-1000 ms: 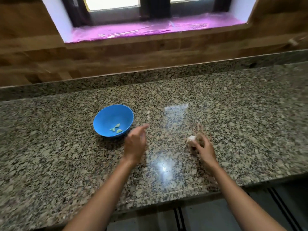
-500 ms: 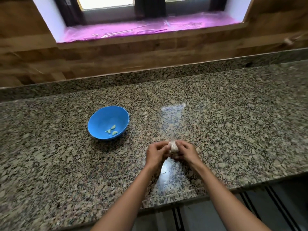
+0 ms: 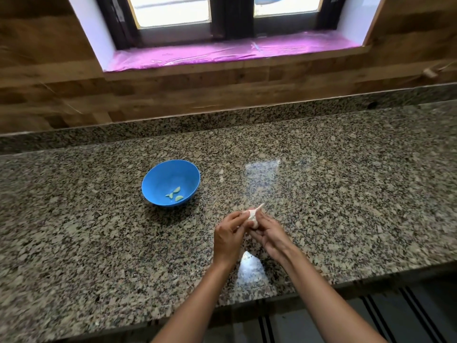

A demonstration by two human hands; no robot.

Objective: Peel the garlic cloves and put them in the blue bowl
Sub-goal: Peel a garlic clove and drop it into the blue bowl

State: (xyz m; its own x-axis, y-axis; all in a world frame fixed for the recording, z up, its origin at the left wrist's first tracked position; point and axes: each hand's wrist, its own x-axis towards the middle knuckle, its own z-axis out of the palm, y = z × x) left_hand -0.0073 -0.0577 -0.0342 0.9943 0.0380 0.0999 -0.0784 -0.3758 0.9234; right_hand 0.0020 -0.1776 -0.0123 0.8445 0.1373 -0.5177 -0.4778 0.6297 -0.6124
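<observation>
White papery garlic bulb (image 3: 253,217) pinched between fingertips of left hand (image 3: 228,237) and right hand (image 3: 270,237), above speckled granite counter (image 3: 346,194); round blue plastic bowl (image 3: 158,180) well apart, leftward.

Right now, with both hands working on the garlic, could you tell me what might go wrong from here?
1. The left hand and right hand pinch the garlic above bare countertop; a freed clove could slip and fall outside the blue bowl.
2. Loose skin may drop and scatter on the counter.
3. The bowl sits off to the left, so carrying each clove across risks a drop.
</observation>
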